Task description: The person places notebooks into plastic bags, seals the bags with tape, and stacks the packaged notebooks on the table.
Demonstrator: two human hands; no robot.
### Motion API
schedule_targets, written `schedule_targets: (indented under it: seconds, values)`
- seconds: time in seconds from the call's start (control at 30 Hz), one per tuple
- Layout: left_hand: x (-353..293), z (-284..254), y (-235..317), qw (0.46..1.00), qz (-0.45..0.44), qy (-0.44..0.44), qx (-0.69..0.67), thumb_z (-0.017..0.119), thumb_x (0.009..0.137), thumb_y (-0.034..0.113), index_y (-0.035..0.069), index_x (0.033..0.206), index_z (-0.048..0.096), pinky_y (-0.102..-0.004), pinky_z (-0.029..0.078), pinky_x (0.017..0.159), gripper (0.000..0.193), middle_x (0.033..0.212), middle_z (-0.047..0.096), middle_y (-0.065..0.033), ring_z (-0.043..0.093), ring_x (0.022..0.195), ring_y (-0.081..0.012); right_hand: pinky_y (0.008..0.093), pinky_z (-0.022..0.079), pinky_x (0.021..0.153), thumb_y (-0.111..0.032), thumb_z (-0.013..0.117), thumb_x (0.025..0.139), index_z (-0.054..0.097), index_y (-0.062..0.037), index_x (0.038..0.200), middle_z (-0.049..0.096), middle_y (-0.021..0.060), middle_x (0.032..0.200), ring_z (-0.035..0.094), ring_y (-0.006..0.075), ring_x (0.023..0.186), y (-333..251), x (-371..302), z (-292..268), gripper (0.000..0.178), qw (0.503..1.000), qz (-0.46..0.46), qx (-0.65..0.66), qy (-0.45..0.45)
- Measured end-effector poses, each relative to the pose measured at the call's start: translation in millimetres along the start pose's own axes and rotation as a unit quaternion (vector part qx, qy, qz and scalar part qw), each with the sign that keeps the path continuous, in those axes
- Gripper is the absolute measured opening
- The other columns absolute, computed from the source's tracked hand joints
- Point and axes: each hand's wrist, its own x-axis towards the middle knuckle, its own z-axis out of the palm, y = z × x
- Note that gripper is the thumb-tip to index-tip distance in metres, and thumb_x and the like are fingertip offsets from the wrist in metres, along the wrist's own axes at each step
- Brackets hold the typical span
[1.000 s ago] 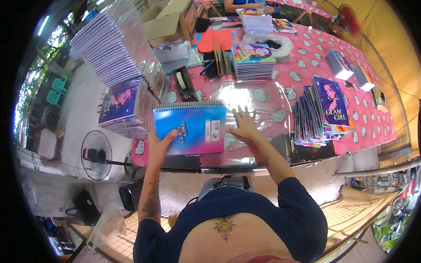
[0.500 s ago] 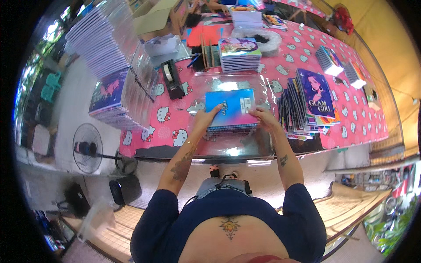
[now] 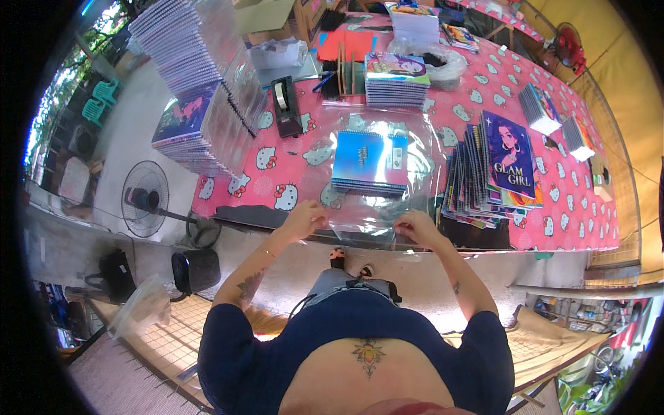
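A small stack of blue-and-pink spiral notebooks (image 3: pixel 371 162) lies flat on a clear plastic sheet (image 3: pixel 353 220) in front of me, its spiral bindings on the far and near sides. Both my hands are at the sheet's near edge, apart from the notebooks. My left hand (image 3: pixel 306 219) has its fingers curled together at the left near corner. At the right near corner, my right hand (image 3: pixel 417 227) pinches the plastic between thumb and fingers. Glare on the sheet hides part of its outline.
Left stands a tall pile of plastic-wrapped notebooks (image 3: pixel 200 131), with a black tape dispenser (image 3: pixel 286 107) beside it. Loose notebooks (image 3: pixel 508 152) fan out on the right. Behind are another notebook stack (image 3: pixel 395 79) and a cardboard box (image 3: pixel 273 17). A fan (image 3: pixel 145 199) stands left.
Both hands have let go of the notebook stack and drawn back toward me to the plastic's near edge. The notebooks stay on the sheet. The whole view has shifted slightly.
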Motion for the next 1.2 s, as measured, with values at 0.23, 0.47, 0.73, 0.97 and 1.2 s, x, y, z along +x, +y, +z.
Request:
schedule_targets:
  seconds: [0.23, 0.47, 0.73, 0.97, 1.2]
  values:
    - [24.7, -20.2, 23.7, 0.999, -0.046, 0.004, -0.007, 0.066, 0.086, 0.026, 0.006, 0.100, 0.062, -0.0418, 0.046, 0.069, 0.025, 0.085, 0.061, -0.0152, 0.061, 0.080, -0.0307, 0.0445, 0.048, 0.069, -0.022, 0.070, 0.083, 0.059, -0.0073, 0.103, 0.066, 0.0154, 0.088, 0.063, 0.0358, 0.083, -44.3, 22.2, -23.7, 0.027, 0.991, 0.013, -0.122, 0.050]
    - [70.8, -78.4, 1.5, 0.985, -0.089, 0.070, -0.129, 0.070, 0.084, 0.027, 0.008, 0.106, 0.065, -0.0360, 0.049, 0.075, 0.030, 0.090, 0.065, -0.0121, 0.062, 0.082, -0.0250, 0.0292, 0.047, 0.069, -0.025, 0.060, 0.093, 0.065, 0.0006, 0.094, 0.065, 0.0067, 0.082, 0.060, 0.0142, 0.077, -9.3, 47.7, -69.4, 0.027, 0.901, 0.166, 0.329, 0.229]
    - [99.5, -113.5, -41.1, 0.913, -0.164, -0.012, -0.373, 0.064, 0.092, 0.024, 0.003, 0.104, 0.069, -0.0251, 0.049, 0.074, 0.025, 0.089, 0.067, -0.0014, 0.061, 0.082, -0.0099, 0.0273, 0.050, 0.066, -0.029, 0.057, 0.094, 0.062, -0.0001, 0.103, 0.066, 0.0081, 0.086, 0.063, 0.0146, 0.073, 28.0, 51.5, -60.1, 0.031, 0.817, 0.190, 0.503, 0.209]
    - [93.1, -82.2, -64.2, 0.896, -0.206, 0.022, -0.392, 0.063, 0.093, 0.027, 0.003, 0.101, 0.068, -0.0222, 0.048, 0.069, 0.026, 0.084, 0.065, -0.0015, 0.061, 0.076, -0.0097, 0.0270, 0.054, 0.069, -0.032, 0.062, 0.094, 0.057, -0.0005, 0.115, 0.063, 0.0062, 0.086, 0.064, 0.0141, 0.075, 7.1, 37.7, -56.5, 0.038, 0.815, 0.198, 0.482, 0.254]
    - [137.5, -50.2, -54.5, 0.805, -0.302, -0.027, -0.509, 0.057, 0.096, 0.027, 0.004, 0.102, 0.061, -0.0296, 0.053, 0.076, 0.024, 0.096, 0.065, -0.0058, 0.065, 0.082, -0.0175, 0.0297, 0.052, 0.075, -0.027, 0.059, 0.091, 0.060, -0.0059, 0.103, 0.060, 0.0040, 0.089, 0.062, 0.0147, 0.079, 38.7, 68.9, -57.0, 0.024, 0.789, 0.316, 0.481, 0.214]
